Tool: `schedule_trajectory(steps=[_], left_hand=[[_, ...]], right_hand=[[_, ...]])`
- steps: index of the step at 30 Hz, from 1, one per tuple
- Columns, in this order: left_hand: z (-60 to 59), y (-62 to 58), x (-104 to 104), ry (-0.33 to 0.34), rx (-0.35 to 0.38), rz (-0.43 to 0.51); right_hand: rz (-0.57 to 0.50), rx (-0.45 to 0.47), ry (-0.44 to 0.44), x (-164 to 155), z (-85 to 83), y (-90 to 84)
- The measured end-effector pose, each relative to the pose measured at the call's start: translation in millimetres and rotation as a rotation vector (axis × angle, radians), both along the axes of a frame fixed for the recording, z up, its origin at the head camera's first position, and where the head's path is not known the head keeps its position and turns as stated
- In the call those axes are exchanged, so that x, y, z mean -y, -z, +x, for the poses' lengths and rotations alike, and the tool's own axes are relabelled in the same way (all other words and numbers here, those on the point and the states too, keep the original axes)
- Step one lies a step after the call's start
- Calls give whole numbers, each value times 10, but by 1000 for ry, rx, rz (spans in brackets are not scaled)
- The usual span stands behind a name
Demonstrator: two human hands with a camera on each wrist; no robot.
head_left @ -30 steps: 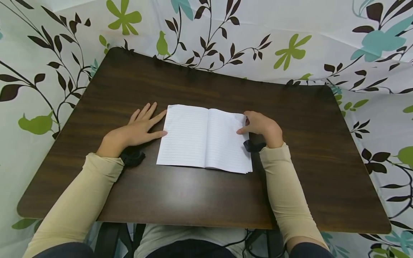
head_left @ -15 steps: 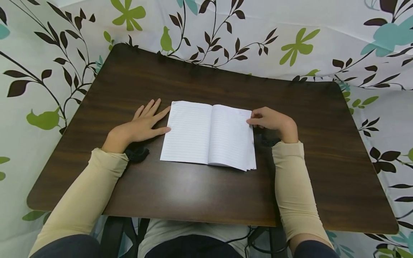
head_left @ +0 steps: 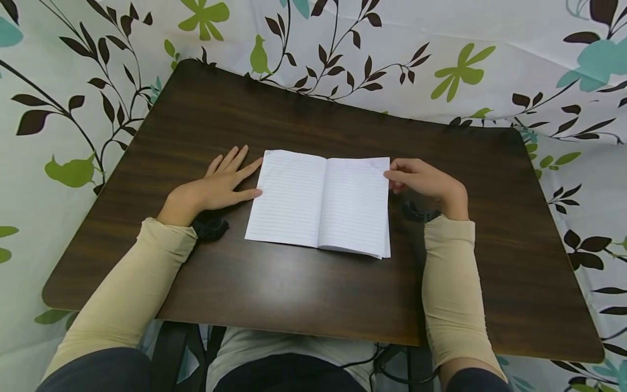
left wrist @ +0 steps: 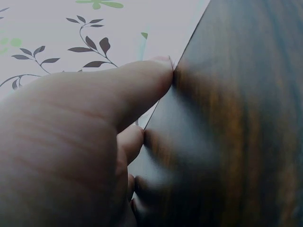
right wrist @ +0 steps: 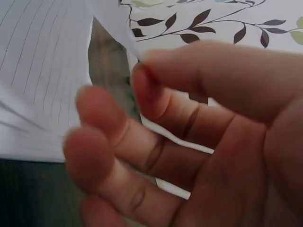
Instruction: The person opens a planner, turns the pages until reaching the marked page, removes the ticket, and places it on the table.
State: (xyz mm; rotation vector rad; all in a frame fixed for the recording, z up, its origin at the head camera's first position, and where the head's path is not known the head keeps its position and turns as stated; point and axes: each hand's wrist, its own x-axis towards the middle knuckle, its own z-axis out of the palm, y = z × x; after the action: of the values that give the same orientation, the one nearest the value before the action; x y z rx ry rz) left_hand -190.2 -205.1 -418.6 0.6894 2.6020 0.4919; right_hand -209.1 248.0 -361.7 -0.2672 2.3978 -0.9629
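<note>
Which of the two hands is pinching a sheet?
The right hand: its thumb and forefinger pinch a sheet of the notebook. The left hand has its fingers spread, its thumb at the notebook's left edge.

Fingers (head_left: 249, 195) flank the notebook (head_left: 289, 201), with room beyond.

The open notebook (head_left: 289, 201) showed white pages with fine, faint ruled lines. The table (head_left: 529, 283) was dark brown with streaked wood grain. The white backdrop (head_left: 382, 27) bore printed dark brown leafy stems, lime-green birds and flowers, and pale blue motifs. The sleeves (head_left: 117, 288) were plain beige, the shadowed wrist devices (head_left: 211, 228) apparently black.
</note>
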Motion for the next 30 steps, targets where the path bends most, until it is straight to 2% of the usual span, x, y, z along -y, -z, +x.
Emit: schedule_trajectory(steps=[5,13,23,30], left_hand=[[3,2,-1,-4,0,-3],[-1,13,9,-1,8,-10],[-22,-15,-24,6,0,-6],[-16,1,-8,-2,12,-17]], right_hand=[[-86,-3,-14,19,-13,-1],[-215,1,10,59,-7,-8],[-236,17,72,155,-20,-17],[-340,1,60,249,-35,-22]])
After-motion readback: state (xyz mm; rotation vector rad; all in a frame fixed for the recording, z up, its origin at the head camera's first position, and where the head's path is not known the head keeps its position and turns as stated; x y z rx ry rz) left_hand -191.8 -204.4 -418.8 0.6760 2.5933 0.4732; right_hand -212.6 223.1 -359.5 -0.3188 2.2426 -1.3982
